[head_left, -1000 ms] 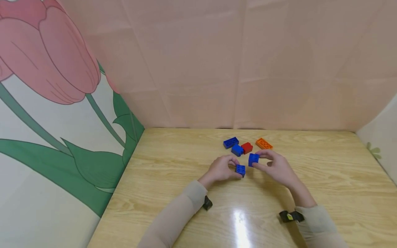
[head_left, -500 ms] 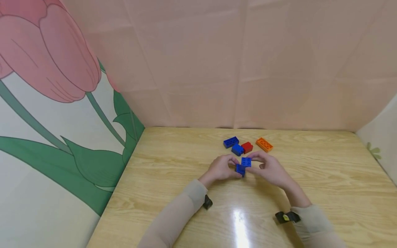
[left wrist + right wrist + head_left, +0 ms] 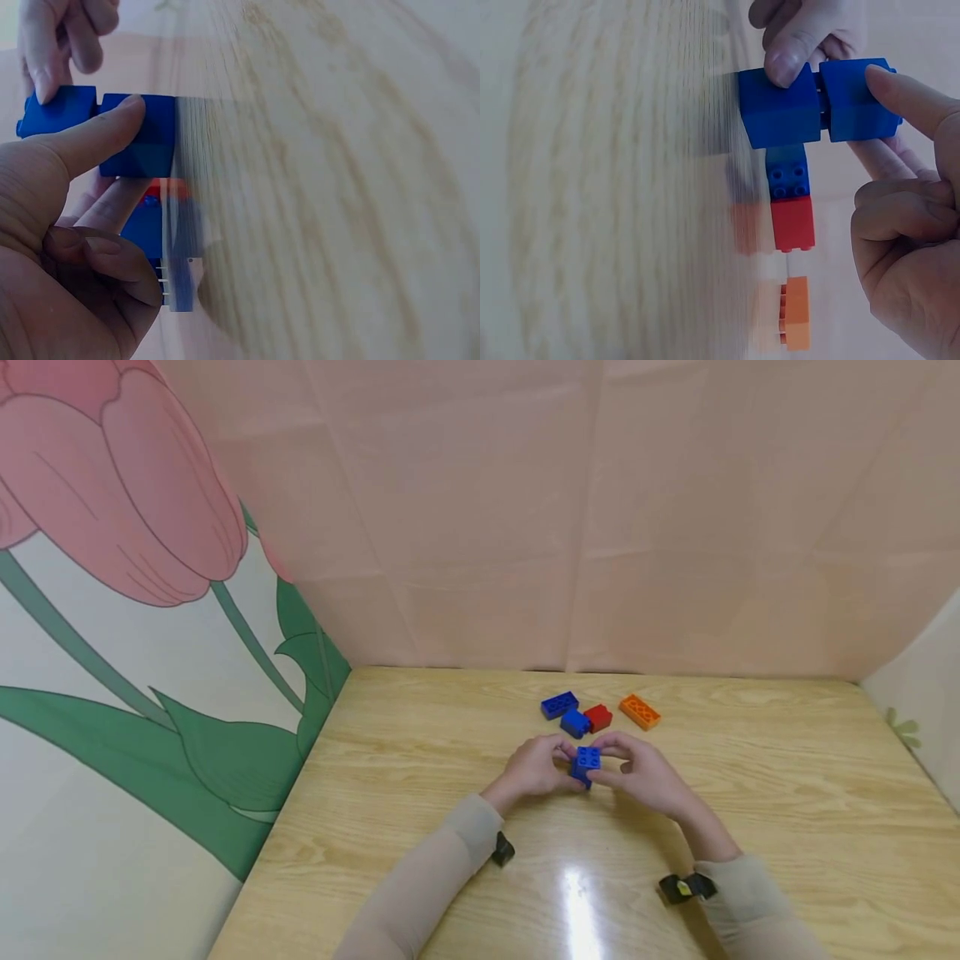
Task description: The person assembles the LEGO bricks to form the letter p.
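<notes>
Near the middle of the worktop [image 3: 787,793], your left hand [image 3: 534,767] pinches the lower blue brick [image 3: 784,112], which stands on the wood. Your right hand [image 3: 651,777] pinches the upper blue brick [image 3: 862,105] directly above it, a narrow gap showing between them. Beyond your fingers, the sideways blue brick [image 3: 574,723] lies against the red brick [image 3: 598,718], between the long blue brick [image 3: 559,705] and the orange brick [image 3: 640,712].

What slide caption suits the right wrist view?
Left hand pinches one blue brick, right hand another blue brick, narrow gap between.
</notes>
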Demonstrator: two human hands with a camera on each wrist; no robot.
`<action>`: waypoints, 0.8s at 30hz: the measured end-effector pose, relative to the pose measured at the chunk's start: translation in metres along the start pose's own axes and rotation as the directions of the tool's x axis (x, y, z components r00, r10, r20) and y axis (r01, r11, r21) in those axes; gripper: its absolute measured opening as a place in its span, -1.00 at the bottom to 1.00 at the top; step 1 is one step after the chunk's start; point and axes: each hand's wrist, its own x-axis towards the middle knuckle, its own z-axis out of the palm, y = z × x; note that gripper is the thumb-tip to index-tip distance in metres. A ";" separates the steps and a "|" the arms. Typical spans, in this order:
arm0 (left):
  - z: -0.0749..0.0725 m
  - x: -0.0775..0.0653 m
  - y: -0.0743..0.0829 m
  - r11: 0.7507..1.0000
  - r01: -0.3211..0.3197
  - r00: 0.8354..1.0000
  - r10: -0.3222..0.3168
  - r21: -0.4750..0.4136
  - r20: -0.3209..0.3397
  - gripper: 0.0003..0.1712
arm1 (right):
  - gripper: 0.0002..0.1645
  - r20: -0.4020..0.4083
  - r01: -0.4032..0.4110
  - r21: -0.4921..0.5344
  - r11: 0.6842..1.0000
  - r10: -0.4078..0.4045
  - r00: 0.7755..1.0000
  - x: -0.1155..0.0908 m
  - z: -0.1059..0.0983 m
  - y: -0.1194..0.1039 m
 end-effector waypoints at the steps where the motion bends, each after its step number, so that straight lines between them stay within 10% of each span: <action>1: 0.000 0.000 0.000 1.000 0.000 1.000 0.000 0.001 -0.001 -0.53 | -0.58 0.002 0.007 0.003 1.000 -0.007 1.000 0.000 0.001 0.000; 24: -0.002 -0.001 0.002 1.000 -0.011 1.000 0.011 -0.020 0.008 -0.57 | -0.59 -0.021 0.049 -0.031 0.998 -0.049 0.999 0.001 0.002 -0.003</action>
